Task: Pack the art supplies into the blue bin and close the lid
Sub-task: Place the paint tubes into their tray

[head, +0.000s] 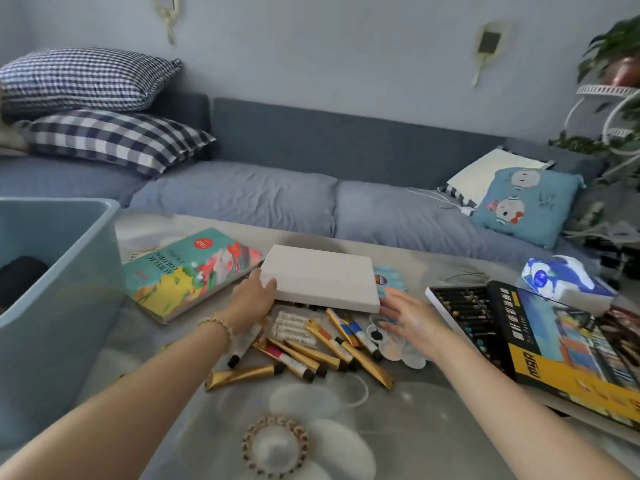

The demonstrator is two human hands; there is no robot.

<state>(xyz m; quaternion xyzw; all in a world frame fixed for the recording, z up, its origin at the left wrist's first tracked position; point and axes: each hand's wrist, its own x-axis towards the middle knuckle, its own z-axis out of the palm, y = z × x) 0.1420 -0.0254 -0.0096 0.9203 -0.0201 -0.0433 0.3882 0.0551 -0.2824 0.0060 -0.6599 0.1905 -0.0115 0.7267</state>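
Observation:
A white canvas board (pixel 320 277) lies in the middle of the table, over a pile of gold paint tubes (pixel 311 348). My left hand (pixel 254 297) grips its near left corner, thumb on top. My right hand (pixel 412 318) hovers with spread fingers beside the canvas's near right corner, above a white flower-shaped palette (pixel 394 346). The blue bin (pixel 52 306) stands open at the left with something dark inside. A teal acrylic paint box (pixel 187 271) lies left of the canvas. An open oil pastel set (pixel 540 337) sits at the right.
A blue-and-white object (pixel 564 277) rests behind the pastel set. Beyond the table runs a blue sofa with checked pillows (pixel 104 109) and a cartoon cushion (pixel 526 206). A plant stand (pixel 616 109) fills the far right. The tablecloth (pixel 311 427) has a flower print.

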